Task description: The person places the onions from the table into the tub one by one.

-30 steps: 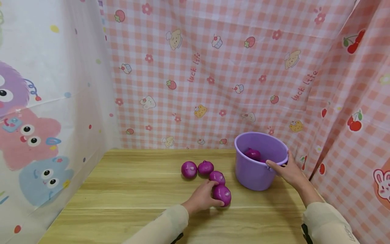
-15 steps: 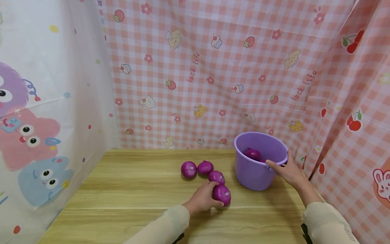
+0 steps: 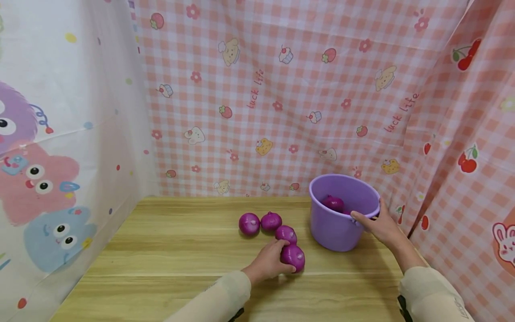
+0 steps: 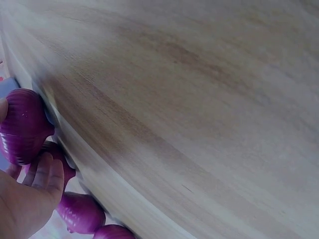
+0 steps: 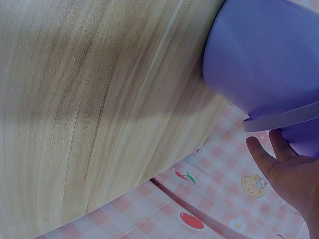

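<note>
In the head view my left hand holds the nearest red onion between thumb and fingers, low at the wooden table. A second onion lies right behind it, by the fingertips. Farther back sit two more, a middle onion and a left one. My right hand grips the right side of a purple bucket's rim, thumb over the edge. That bucket stands on the table with an onion showing inside. In the right wrist view, fingers reach under its handle band.
The wood-grain table ends at a pink checked cloth behind. Another checked cloth hangs close on the right, near the right forearm. A white cartoon-print cloth hangs along the left side.
</note>
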Tool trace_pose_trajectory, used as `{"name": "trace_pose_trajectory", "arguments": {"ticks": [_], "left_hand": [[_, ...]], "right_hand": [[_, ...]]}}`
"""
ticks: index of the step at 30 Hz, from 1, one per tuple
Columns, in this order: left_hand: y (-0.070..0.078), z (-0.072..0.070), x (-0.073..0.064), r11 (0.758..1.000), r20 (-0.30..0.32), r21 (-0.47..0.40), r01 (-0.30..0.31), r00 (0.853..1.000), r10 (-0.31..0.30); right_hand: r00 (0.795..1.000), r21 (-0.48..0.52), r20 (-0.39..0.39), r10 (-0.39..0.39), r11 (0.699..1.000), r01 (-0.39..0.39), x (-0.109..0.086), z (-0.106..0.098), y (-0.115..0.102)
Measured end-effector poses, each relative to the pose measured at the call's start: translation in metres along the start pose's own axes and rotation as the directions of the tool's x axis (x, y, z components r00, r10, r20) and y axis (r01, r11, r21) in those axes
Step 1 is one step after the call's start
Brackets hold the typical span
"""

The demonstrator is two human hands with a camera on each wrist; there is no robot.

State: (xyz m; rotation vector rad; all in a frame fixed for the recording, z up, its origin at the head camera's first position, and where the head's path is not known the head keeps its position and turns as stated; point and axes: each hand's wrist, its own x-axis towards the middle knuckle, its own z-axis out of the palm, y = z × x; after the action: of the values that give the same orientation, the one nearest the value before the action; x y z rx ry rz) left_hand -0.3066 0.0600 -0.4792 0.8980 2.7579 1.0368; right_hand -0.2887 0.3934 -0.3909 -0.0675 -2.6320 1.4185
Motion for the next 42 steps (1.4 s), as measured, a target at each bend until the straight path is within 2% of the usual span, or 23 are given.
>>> {"name": "trace_pose_trajectory", "arguments": {"ticks": [10, 17, 22, 28, 35, 42], "left_hand": [[-0.005, -0.001, 0.004, 0.999, -0.003, -0.023, 0.022, 1.0, -0.022], [-0.001, -0.008, 0.007, 0.995, -0.005, -0.079, 0.061, 0.998, -0.061], [0.004, -0.016, 0.009, 0.992, -0.029, -0.12, 0.038, 0.999, -0.042], [0.009, -0.027, 0.019, 0.995, -0.091, -0.097, -0.007, 0.996, -0.002], [0.025, -0.044, 0.032, 0.992, -0.129, -0.121, -0.033, 0.992, 0.017], [0.047, -0.064, 0.053, 0.983, -0.167, -0.181, -0.033, 0.986, 0.002]], "right_hand": [[1.0, -0.003, 0.01, 0.01, 1.0, -0.01, 0.002, 0.0, 0.002], [1.0, -0.008, -0.007, 0.008, 1.0, -0.008, 0.0, 0.0, 0.001], [1.0, -0.014, -0.006, 0.015, 1.0, -0.015, -0.001, 0.0, 0.001], [1.0, -0.004, 0.012, 0.012, 1.0, -0.012, 0.0, 0.0, 0.0], [1.0, -0.006, 0.014, 0.019, 1.0, -0.019, 0.002, -0.001, 0.003], [1.0, -0.008, 0.011, 0.024, 1.0, -0.024, 0.001, 0.0, 0.002]]}}
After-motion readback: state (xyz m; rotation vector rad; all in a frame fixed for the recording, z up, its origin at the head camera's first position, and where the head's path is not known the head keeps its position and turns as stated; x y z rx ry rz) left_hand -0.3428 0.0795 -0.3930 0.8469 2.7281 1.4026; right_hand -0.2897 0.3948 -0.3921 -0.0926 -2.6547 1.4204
